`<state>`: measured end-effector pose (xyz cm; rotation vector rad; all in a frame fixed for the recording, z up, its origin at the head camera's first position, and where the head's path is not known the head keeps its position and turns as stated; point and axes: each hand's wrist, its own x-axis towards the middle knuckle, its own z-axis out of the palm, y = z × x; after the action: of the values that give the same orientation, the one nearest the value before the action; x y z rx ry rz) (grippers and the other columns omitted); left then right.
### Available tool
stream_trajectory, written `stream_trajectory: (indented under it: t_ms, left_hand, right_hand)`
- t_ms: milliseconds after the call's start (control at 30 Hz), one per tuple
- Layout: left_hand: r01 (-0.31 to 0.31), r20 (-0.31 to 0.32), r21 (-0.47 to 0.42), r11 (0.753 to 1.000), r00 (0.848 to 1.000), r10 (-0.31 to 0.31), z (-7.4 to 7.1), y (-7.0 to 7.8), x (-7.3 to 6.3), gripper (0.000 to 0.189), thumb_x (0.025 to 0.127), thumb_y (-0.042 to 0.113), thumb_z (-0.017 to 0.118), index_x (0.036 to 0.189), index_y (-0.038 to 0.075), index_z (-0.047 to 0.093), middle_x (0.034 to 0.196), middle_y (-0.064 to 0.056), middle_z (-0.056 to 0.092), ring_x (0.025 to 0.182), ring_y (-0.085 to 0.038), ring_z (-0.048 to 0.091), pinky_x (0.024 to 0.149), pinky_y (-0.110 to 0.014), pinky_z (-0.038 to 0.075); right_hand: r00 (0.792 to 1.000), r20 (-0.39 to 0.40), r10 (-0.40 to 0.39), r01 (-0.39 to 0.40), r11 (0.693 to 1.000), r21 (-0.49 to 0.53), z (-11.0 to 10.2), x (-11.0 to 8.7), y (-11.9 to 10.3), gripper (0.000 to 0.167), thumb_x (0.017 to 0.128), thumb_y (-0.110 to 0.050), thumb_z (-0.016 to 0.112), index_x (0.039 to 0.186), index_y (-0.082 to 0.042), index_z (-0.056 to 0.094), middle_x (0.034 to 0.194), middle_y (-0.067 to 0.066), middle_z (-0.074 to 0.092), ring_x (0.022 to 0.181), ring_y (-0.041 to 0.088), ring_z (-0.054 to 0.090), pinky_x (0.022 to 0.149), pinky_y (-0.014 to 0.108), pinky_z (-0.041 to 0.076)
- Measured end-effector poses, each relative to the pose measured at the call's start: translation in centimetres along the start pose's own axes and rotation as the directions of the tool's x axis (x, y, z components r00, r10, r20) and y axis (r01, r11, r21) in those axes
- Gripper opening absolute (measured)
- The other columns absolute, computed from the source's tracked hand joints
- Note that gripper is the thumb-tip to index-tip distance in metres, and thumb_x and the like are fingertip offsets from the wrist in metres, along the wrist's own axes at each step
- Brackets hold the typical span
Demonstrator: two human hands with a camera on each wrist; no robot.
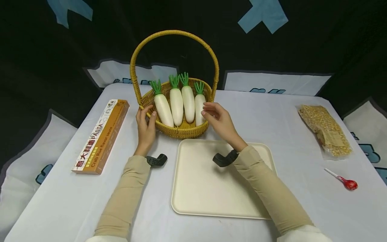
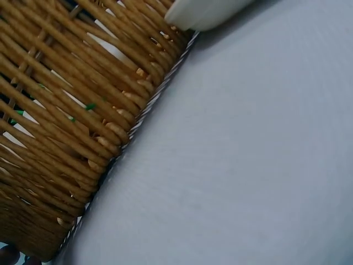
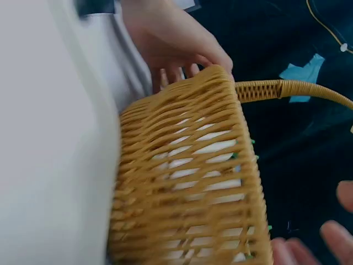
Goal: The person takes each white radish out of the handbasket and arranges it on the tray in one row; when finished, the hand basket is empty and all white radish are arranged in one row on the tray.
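A woven wicker basket [image 1: 181, 133] with a tall arched handle stands at the back of the table. Several white radishes [image 1: 176, 105] with green tops lean side by side in it. On the basket's left rim, my left hand [image 1: 145, 129] holds on with thumb and fingers; the right wrist view shows this hand [image 3: 174, 38] beyond the weave. My right hand [image 1: 222, 122] hovers at the right rim, its fingertips close to the rightmost radish [image 1: 199, 109]. In the right wrist view, its fingers [image 3: 336, 240] are spread apart with nothing between them.
A cream tray [image 1: 208, 188] lies in front of the basket, under my right forearm. To the left is a pasta box [image 1: 102, 137]. A bag of corn kernels [image 1: 325, 129] and a red lollipop [image 1: 349, 184] lie at the right. Dark patterned cloth [image 1: 187, 13] hangs behind.
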<state>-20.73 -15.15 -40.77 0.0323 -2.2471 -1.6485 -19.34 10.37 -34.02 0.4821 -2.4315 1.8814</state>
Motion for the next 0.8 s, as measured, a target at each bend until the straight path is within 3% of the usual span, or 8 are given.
stream_trajectory:
  t_ms: [100,200,333,500,700,800]
  left_hand:
    - [0.007,0.001,0.017,1.000,1.000,-0.007,0.0,-0.1,-0.1,0.042,0.095,0.040,0.039,0.132,0.020,0.041,0.151,-0.012,0.003,0.138,-0.028,0.013,0.107,-0.045,0.027]
    - [0.003,0.003,0.024,1.000,1.000,-0.003,0.0,-0.1,-0.2,0.043,0.094,0.041,0.039,0.131,0.020,0.041,0.151,-0.013,0.005,0.139,-0.028,0.012,0.107,-0.047,0.024]
    - [-0.010,0.009,0.030,0.999,1.000,0.010,-0.1,0.0,-0.1,0.044,0.094,0.041,0.039,0.132,0.019,0.040,0.150,-0.013,0.005,0.138,-0.029,0.013,0.107,-0.050,0.023]
    - [-0.021,0.005,0.034,0.999,1.000,0.021,-0.3,-0.1,0.0,0.043,0.094,0.040,0.040,0.131,0.018,0.040,0.149,-0.013,0.006,0.138,-0.029,0.013,0.107,-0.050,0.023]
    - [-0.015,0.032,-0.001,1.000,0.999,0.015,-0.4,-0.1,0.1,0.042,0.094,0.036,0.042,0.131,0.018,0.040,0.149,-0.013,0.005,0.139,-0.030,0.009,0.107,-0.052,0.022]
    - [-0.007,0.051,-0.019,1.000,0.999,0.008,-0.4,0.0,0.1,0.041,0.094,0.033,0.043,0.132,0.017,0.040,0.148,-0.013,0.004,0.139,-0.030,0.009,0.107,-0.052,0.023]
  right_hand:
    - [0.998,-0.020,0.058,-0.058,0.998,-0.002,0.7,1.4,-0.7,0.043,0.091,-0.022,0.053,0.131,-0.008,0.043,0.130,0.017,0.047,0.118,0.025,0.049,0.098,0.035,0.040]
    - [0.990,-0.057,0.131,-0.132,0.991,-0.008,1.3,2.7,-1.6,0.045,0.091,-0.025,0.053,0.133,-0.011,0.042,0.134,0.014,0.045,0.123,0.024,0.045,0.100,0.037,0.038]
    - [0.963,-0.082,0.255,-0.256,0.967,-0.003,2.0,4.3,-2.4,0.049,0.091,-0.028,0.052,0.135,-0.013,0.038,0.138,0.014,0.038,0.127,0.024,0.037,0.101,0.041,0.036]
    - [0.914,-0.095,0.395,-0.392,0.919,0.048,2.6,5.8,-2.7,0.054,0.092,-0.032,0.049,0.139,-0.012,0.031,0.146,0.008,0.027,0.135,0.024,0.026,0.107,0.042,0.028]
    - [0.822,-0.036,0.568,-0.553,0.813,0.182,3.3,6.4,-3.1,0.062,0.092,-0.039,0.046,0.144,-0.020,0.017,0.151,0.001,0.012,0.139,0.024,0.015,0.110,0.049,0.017]
    - [0.789,-0.019,0.614,-0.599,0.776,0.196,3.6,6.6,-3.1,0.062,0.093,-0.039,0.044,0.145,-0.023,0.015,0.152,0.001,0.011,0.139,0.024,0.013,0.110,0.051,0.015]
